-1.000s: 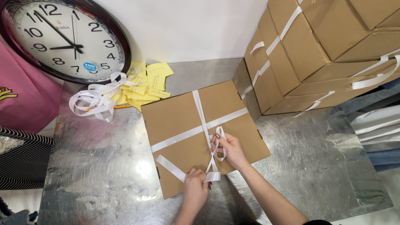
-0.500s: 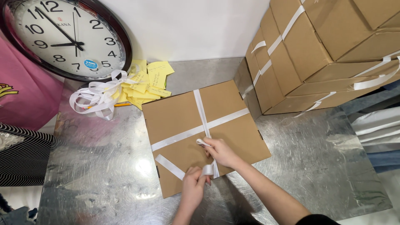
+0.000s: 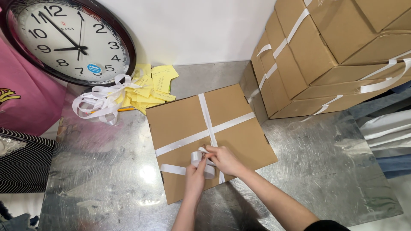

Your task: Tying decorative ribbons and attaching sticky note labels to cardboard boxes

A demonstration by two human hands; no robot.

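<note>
Both my hands pinched the white ribbon (image 3: 201, 159) loops at lower centre of the frame, left hand (image 3: 195, 179) below, right hand (image 3: 223, 159) beside it, over the cardboard box (image 3: 180, 119).

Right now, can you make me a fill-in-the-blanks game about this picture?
1. Both hands work a white ribbon on a brown cardboard ____.
2. The box lies on a shiny ____ table.
3. Yellow paper notes lie beside a round wall ____.
4. The left hand and right hand pinch the ____.

Missing words: box, metal, clock, ribbon.
</note>
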